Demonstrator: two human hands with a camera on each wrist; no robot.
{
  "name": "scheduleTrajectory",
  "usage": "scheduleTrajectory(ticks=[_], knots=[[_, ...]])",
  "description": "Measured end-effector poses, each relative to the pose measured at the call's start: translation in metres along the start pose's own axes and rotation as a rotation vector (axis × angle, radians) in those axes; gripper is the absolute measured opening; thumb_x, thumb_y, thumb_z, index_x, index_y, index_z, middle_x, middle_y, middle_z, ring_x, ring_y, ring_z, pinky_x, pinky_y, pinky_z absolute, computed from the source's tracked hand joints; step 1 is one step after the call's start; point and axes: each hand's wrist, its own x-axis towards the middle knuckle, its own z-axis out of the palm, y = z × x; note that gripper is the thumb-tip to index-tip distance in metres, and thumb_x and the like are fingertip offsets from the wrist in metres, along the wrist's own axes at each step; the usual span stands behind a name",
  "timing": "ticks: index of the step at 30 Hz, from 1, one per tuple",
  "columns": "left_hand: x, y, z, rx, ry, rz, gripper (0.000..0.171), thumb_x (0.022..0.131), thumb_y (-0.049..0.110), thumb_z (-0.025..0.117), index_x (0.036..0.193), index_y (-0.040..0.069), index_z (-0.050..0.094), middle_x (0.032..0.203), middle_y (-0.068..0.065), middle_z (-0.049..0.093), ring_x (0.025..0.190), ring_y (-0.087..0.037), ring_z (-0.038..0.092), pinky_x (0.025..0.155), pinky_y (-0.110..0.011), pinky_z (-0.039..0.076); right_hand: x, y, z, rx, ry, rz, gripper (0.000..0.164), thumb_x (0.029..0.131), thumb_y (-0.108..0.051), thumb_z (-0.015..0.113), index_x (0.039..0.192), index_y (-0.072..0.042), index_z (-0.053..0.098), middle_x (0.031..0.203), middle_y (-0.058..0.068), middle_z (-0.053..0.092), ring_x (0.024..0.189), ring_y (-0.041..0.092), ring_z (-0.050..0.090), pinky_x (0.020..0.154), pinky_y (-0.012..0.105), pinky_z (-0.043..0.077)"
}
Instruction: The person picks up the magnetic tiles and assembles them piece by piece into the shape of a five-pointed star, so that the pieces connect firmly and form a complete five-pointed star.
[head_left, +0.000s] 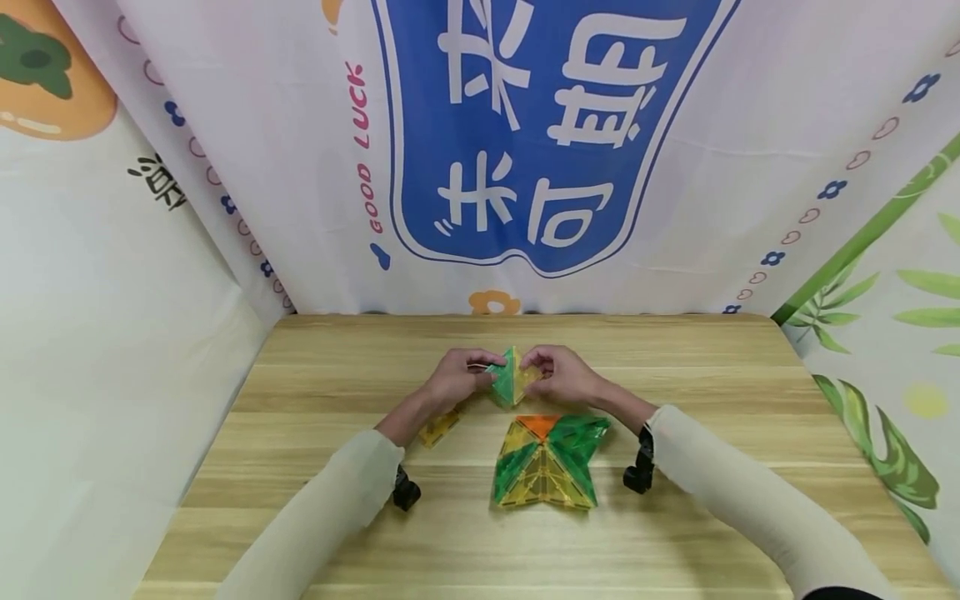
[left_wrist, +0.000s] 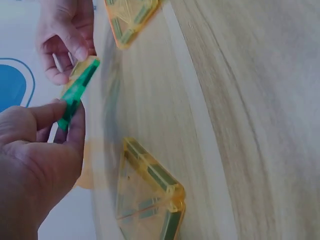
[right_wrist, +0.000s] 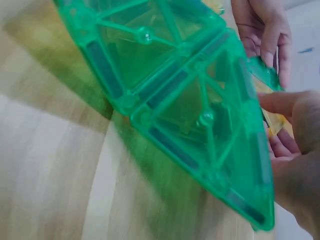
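My left hand (head_left: 454, 379) pinches a green triangular magnetic tile (head_left: 501, 380) between thumb and fingers. Opposite it, my right hand (head_left: 562, 373) pinches a yellow triangular magnetic tile (head_left: 525, 382). The two tiles meet along one straight edge, and the left wrist view shows the green tile (left_wrist: 75, 95) tilted, with the yellow one behind it. Just in front of the hands stands a built piece of green, yellow and orange magnetic tiles (head_left: 543, 467). Its green side (right_wrist: 200, 120) looms large in the right wrist view.
Yellow tiles (head_left: 440, 429) lie on the wooden table (head_left: 300, 467) below my left wrist; their triangular shapes (left_wrist: 150, 195) show up close in the left wrist view. A printed cloth (head_left: 337, 275) hangs behind the table's far edge. Small black cameras (head_left: 406, 490) sit on both wrists.
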Motion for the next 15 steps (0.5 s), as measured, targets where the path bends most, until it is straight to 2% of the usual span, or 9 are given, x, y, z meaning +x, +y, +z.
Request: scheduleTrajectory(ticks=[3, 5, 10, 15], knots=[[-0.005, 0.004, 0.002, -0.028, -0.053, 0.01, 0.027, 0.1, -0.001, 0.069, 0.123, 0.01, 0.078, 0.134, -0.009, 0.069, 0.117, -0.025, 0.068, 0.085, -0.033, 0.058, -0.008, 0.001, -0.007, 0.086, -0.045, -0.009, 0.028, 0.09, 0.0, 0.081, 0.117, 0.0, 0.072, 0.108, 0.019, 0.07, 0.075, 0.017, 0.051, 0.068, 0.024, 0.047], [-0.007, 0.006, 0.003, -0.041, -0.089, 0.021, 0.028, 0.1, 0.0, 0.069, 0.124, 0.01, 0.077, 0.136, -0.01, 0.068, 0.116, -0.024, 0.069, 0.087, -0.034, 0.059, -0.013, 0.0, -0.011, 0.127, -0.064, -0.006, 0.027, 0.091, 0.001, 0.08, 0.117, 0.001, 0.072, 0.109, 0.022, 0.071, 0.074, 0.017, 0.052, 0.066, 0.024, 0.048], [-0.012, 0.011, 0.009, -0.091, -0.155, 0.03, 0.029, 0.099, 0.0, 0.069, 0.126, 0.007, 0.076, 0.138, -0.012, 0.067, 0.119, -0.025, 0.069, 0.098, -0.042, 0.06, -0.027, 0.001, -0.018, 0.203, -0.085, 0.004, 0.029, 0.092, 0.002, 0.079, 0.12, 0.002, 0.071, 0.117, 0.022, 0.07, 0.087, 0.022, 0.064, 0.076, 0.029, 0.056], [-0.015, 0.016, 0.015, -0.132, -0.203, -0.009, 0.029, 0.098, -0.001, 0.07, 0.125, 0.008, 0.075, 0.135, -0.01, 0.066, 0.117, -0.023, 0.069, 0.101, -0.044, 0.058, -0.04, 0.004, -0.022, 0.251, -0.104, 0.022, 0.031, 0.093, -0.001, 0.079, 0.123, 0.001, 0.07, 0.112, 0.015, 0.069, 0.088, 0.018, 0.064, 0.076, 0.03, 0.057]])
